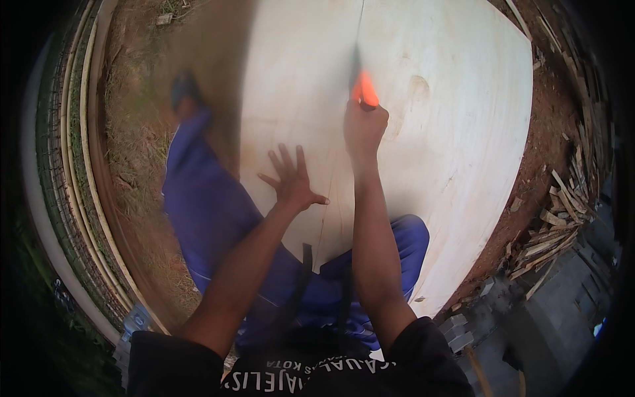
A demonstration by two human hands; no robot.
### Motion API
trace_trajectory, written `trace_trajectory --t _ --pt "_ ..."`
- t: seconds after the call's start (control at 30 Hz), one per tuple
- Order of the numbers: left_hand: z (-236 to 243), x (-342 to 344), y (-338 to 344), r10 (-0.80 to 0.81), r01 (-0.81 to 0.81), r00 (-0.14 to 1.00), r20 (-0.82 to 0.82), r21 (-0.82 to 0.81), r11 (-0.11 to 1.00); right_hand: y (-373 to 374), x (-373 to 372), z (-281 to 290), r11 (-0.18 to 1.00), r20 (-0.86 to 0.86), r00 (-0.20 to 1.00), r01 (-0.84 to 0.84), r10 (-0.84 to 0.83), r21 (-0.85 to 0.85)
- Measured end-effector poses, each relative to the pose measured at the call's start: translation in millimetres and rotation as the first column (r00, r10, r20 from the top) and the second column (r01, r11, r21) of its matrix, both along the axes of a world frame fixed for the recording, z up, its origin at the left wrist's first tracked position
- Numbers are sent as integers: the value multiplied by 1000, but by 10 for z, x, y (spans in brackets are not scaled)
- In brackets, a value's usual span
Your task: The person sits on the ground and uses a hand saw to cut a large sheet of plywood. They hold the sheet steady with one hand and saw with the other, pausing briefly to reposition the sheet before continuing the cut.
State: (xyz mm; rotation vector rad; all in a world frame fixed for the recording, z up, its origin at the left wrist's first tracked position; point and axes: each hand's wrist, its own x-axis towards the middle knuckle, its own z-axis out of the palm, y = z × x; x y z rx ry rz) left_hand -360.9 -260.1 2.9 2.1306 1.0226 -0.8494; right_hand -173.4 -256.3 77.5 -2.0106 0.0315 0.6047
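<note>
A large pale plywood sheet (456, 132) spreads out below me, with a thin dark line (361, 20) running across it toward the far edge. My right hand (367, 129) is closed around the orange handle of a hand saw (365, 90). Its dark blade, blurred, points away from me along that line. My left hand (292, 183) lies flat on the sheet with its fingers spread, left of the line and nearer to me than the saw. One knee in blue trousers (411, 251) rests on the sheet.
My other leg (205, 178) extends past the sheet's left edge onto bare soil and dry grass (132, 145). Long bamboo poles (89, 132) run along the far left. A heap of wood offcuts (552, 231) lies at the right, near grey blocks (456, 331).
</note>
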Motion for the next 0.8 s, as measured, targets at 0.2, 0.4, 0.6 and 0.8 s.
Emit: trace_trajectory --t 0.2,0.4,0.6,0.8 --pt "30 -116 4 14 -15 995 -99 -13 1000 -1032 -1189 727 999 -129 991 -34 34 4" --pt "33 -145 -44 -3 1 997 -72 -15 1000 -730 -779 276 998 -55 998 -3 6 58" --pt "38 -104 -73 -8 7 997 -76 -19 1000 -323 -302 126 1000 -71 997 -19 19 -8" --pt "15 -147 -6 20 -20 996 -88 -1 1000 -1335 -1477 725 1000 -29 999 22 -21 16"
